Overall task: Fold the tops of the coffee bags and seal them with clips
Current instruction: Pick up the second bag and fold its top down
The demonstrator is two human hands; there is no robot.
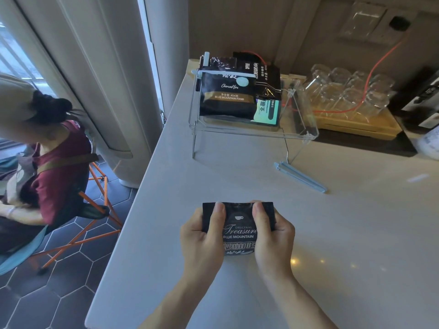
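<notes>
Both hands pinch the coffee bag [238,230] upright on the surface [332,233] — left hand [202,236] and right hand [273,233], thumbs pressing its folded top. The blue clip [299,177] lies beyond and to the right, long axis slanting away — nearer the right hand, I judge.

The bench [237,176] is pale and smooth, and its left edge runs along the dark tiled floor. Near the far edge stands a clear plastic rack [297,132] on thin legs. Just beside the rack's front right leg lies a light blue clip [300,177], slanted toward the right edge. At the far right corner sits a wooden tray [361,128] with clear glass jars, on a dark mat [370,144].
</notes>
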